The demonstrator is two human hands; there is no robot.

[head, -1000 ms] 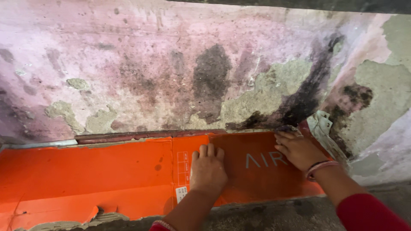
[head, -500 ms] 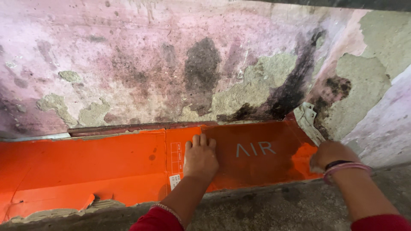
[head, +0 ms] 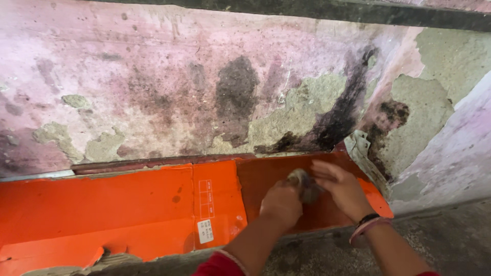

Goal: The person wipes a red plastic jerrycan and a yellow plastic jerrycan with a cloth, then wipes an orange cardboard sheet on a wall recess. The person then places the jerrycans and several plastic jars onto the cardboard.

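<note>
Head view: two hands meet over orange cardboard by a peeling wall.
Left hand, a fist, and right hand both touch a blurry grey thing, maybe cloth.

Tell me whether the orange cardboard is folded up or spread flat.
Spread flat: the orange cardboard lies opened out along the wall's foot, creases showing, both hands on its right end.

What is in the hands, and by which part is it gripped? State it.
A small greyish, blurred thing sits between the left hand and right hand, over the orange cardboard. What it is, and where it is gripped, cannot be told.
</note>
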